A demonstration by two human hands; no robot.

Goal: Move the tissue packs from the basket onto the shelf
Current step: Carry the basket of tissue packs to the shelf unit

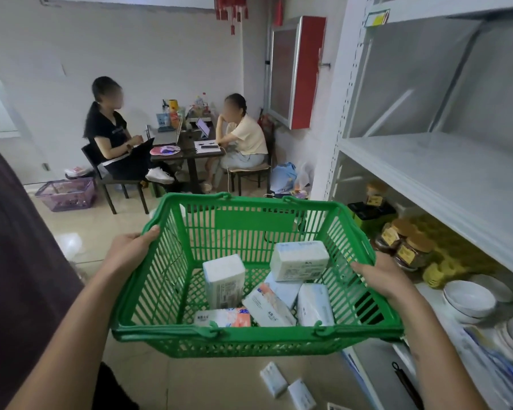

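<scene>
I hold a green plastic basket (249,340) in front of me at waist height. My left hand (131,250) grips its left rim and my right hand (381,275) grips its right rim. Several white tissue packs lie inside: one upright pack (223,281) at the left, one pack (299,260) on top at the right, and others with orange print (265,306) along the near wall. The white metal shelf (444,170) stands at my right, its middle board bare.
Lower shelf boards hold jars (409,248), a yellow pack and white bowls (468,300). Two small white packs (274,378) lie on the floor below the basket. Two people sit at a table (187,149) ahead. A purple basket (67,193) rests on the floor at left.
</scene>
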